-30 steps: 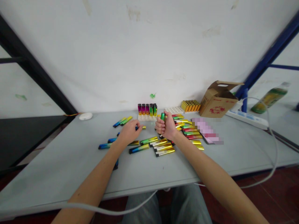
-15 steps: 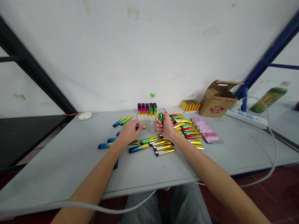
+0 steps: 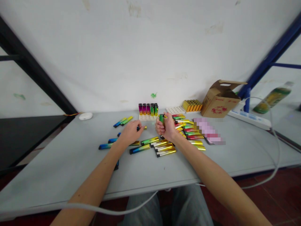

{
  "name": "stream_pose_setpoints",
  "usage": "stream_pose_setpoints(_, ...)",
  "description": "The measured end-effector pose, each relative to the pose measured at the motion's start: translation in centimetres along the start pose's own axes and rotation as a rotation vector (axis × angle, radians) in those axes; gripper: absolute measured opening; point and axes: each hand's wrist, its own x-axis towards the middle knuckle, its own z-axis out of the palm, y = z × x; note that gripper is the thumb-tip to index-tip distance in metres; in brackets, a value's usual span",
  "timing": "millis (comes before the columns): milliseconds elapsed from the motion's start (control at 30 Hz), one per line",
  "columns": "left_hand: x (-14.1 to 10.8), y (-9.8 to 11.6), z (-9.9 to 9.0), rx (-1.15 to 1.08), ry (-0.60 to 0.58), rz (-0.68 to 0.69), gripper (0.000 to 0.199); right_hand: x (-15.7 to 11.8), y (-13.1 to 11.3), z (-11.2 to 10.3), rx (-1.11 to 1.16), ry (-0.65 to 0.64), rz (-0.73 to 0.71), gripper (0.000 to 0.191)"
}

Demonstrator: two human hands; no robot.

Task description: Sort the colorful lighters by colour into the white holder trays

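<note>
My right hand [image 3: 166,126] is closed around a green lighter [image 3: 161,118], held upright just in front of a white holed tray [image 3: 150,118]. In that tray stand several purple and green lighters [image 3: 147,109] with dark tops. My left hand [image 3: 132,131] is closed, thumb and fingers around a blue and gold lighter [image 3: 141,128] low over the table; much of it is hidden. Blue lighters [image 3: 105,146] lie around the left wrist. Gold and silver lighters [image 3: 166,153] rest between the forearms, and red and green ones [image 3: 193,134] lie right of my right hand.
At the back right stand another white tray [image 3: 175,110], a block of orange-yellow cylinders [image 3: 192,106] and an open cardboard box [image 3: 217,102]. A power strip [image 3: 250,119] and a pixelated pink item [image 3: 208,130] are on the right. A white earbud case [image 3: 86,116] sits far left.
Both hands keep nearly the same position and grip. The view has shifted very slightly; the lighters on the table lie as before.
</note>
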Motion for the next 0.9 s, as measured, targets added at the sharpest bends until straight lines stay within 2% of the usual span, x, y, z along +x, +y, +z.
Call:
stream_pose_setpoints(500, 0.04, -0.38, 0.31, 0.024, 0.026, 0.018, 0.02, 0.07, -0.29, 0.94, 0.036, 0.112, 0.005, 0.039)
stream_pose_setpoints(900, 0.0, -0.35, 0.44, 0.056, 0.041, 0.033, 0.021, 0.03, 0.02, 0.8, 0.007, 0.019, 0.004, 0.043)
